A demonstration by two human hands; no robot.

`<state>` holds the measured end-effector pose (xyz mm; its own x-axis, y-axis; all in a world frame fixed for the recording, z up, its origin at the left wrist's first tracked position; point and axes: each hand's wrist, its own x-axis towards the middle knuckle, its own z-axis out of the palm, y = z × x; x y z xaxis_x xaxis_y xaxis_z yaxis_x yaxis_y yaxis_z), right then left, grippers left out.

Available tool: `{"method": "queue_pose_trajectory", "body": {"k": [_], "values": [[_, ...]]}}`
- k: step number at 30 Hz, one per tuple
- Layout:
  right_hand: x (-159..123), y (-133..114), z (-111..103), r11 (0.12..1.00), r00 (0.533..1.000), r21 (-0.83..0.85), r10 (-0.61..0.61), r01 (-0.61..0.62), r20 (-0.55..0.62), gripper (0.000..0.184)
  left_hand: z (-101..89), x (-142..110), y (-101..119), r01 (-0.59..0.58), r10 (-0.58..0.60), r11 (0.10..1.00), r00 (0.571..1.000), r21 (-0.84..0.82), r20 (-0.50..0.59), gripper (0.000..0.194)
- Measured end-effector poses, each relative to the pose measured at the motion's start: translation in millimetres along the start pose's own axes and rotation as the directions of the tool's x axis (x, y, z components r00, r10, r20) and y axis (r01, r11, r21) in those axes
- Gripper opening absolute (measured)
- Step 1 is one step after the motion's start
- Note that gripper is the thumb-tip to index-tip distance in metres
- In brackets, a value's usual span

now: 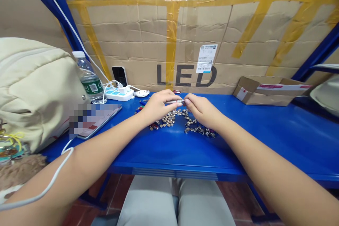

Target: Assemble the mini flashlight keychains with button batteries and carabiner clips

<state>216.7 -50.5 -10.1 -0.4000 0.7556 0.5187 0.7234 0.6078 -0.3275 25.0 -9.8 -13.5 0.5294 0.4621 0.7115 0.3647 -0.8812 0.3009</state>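
Over the middle of the blue table, my left hand (159, 104) is closed on a slim, pale, pen-like stick (173, 101), which lies level between thumb and fingers. My right hand (200, 107) pinches at the stick's right end, where a small dark piece partly shows between the fingertips. Both hands meet there. Below them lie many small round silver discs (169, 118), like button cells. Dark shiny metal pieces (203, 131) are heaped under my right wrist. Small coloured pieces (140, 107) lie beside my left hand, partly hidden by it.
On the left stand a beige bag (39, 88), a water bottle (91, 83), a tablet (102, 122) and a white power strip (120, 93) with cables. A phone (119, 76) leans on the big carton (148, 42) behind. An open cardboard box (270, 93) sits at right.
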Motion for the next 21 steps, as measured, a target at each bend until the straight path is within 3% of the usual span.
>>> {"method": "queue_pose_trajectory", "body": {"k": [3, 6, 7, 9, 11, 13, 15, 17, 19, 21], "values": [[-0.5, -1.7, 0.6, 0.999, 1.0, -0.05, 0.01, -0.01, 0.008, 0.026, 0.1, -0.4, -2.0, 0.013, -0.013, 1.0, 1.0, -0.017, -0.003, 0.017], [-0.2, -4.5, 6.5, 0.97, 0.99, 0.196, 0.135, -0.143, 0.05, 0.029, -2.3, -2.3, -4.5, -0.093, 0.092, 0.992, 0.996, 0.09, 0.011, 0.017], [-0.1, -5.0, 8.7, 0.912, 0.975, 0.345, 0.19, -0.22, 0.119, 0.03, -3.7, -3.0, -5.0, -0.146, 0.144, 0.977, 0.989, 0.157, 0.025, 0.018], [-0.2, -4.6, 12.5, 0.706, 0.929, 0.608, 0.225, -0.363, 0.293, 0.03, -7.0, -4.1, -4.7, -0.242, 0.237, 0.925, 0.97, 0.293, 0.052, 0.019], [-0.6, -2.8, 14.7, 0.533, 0.902, 0.731, 0.191, -0.426, 0.387, 0.03, -9.6, -4.4, -2.9, -0.29, 0.287, 0.88, 0.956, 0.376, 0.065, 0.021], [-1.0, -1.0, 15.6, 0.497, 0.904, 0.757, 0.183, -0.424, 0.386, 0.03, -10.7, -4.1, -0.9, -0.291, 0.283, 0.872, 0.956, 0.393, 0.08, 0.022], [-1.2, -0.6, 15.3, 0.579, 0.915, 0.71, 0.215, -0.4, 0.341, 0.031, -10.1, -3.4, 0.0, -0.252, 0.236, 0.896, 0.968, 0.367, 0.088, 0.021], [-1.0, -1.7, 13.5, 0.751, 0.948, 0.579, 0.236, -0.317, 0.212, 0.035, -8.3, -2.4, -0.8, -0.186, 0.173, 0.934, 0.983, 0.304, 0.069, 0.019], [-0.5, -3.3, 10.2, 0.908, 0.98, 0.369, 0.183, -0.197, 0.073, 0.037, -6.6, -1.1, -2.3, -0.123, 0.117, 0.968, 0.992, 0.217, 0.04, 0.018], [0.1, -4.1, 6.2, 0.976, 0.995, 0.194, 0.097, -0.099, 0.019, 0.036, -5.5, 0.2, -3.4, -0.088, 0.086, 0.986, 0.996, 0.139, 0.024, 0.017]]}}
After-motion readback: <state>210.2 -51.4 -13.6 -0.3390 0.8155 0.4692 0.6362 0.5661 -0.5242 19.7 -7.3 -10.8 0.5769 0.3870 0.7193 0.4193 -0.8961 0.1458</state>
